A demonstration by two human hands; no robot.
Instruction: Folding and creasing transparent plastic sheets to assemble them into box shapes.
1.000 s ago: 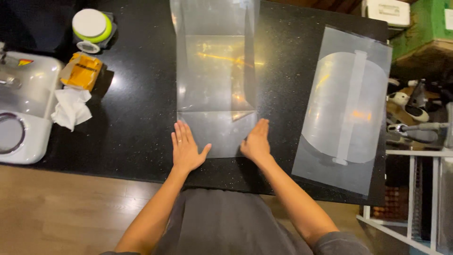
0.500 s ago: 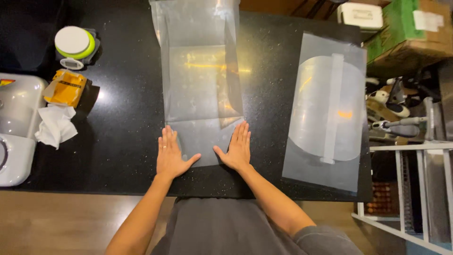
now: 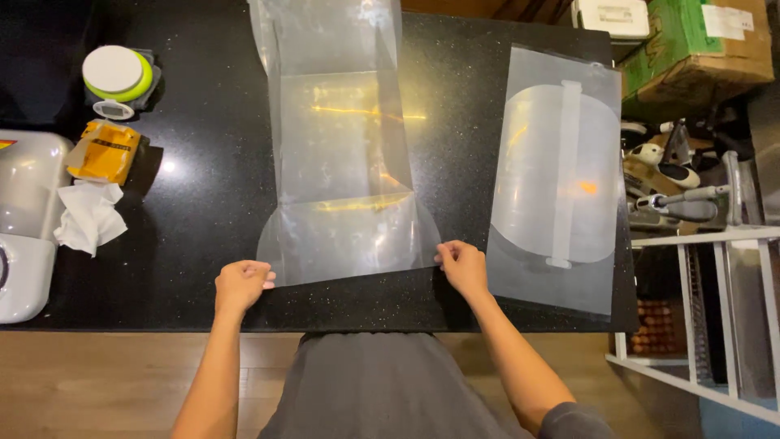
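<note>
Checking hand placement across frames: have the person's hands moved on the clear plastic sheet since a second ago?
Yes. The left hand and right hand went from lying flat on the clear plastic sheet outward to its near corners, fingers curled at the edge.

A clear, creased plastic sheet (image 3: 341, 171) lies flat lengthwise on the black counter, near edge rounded.
</note>
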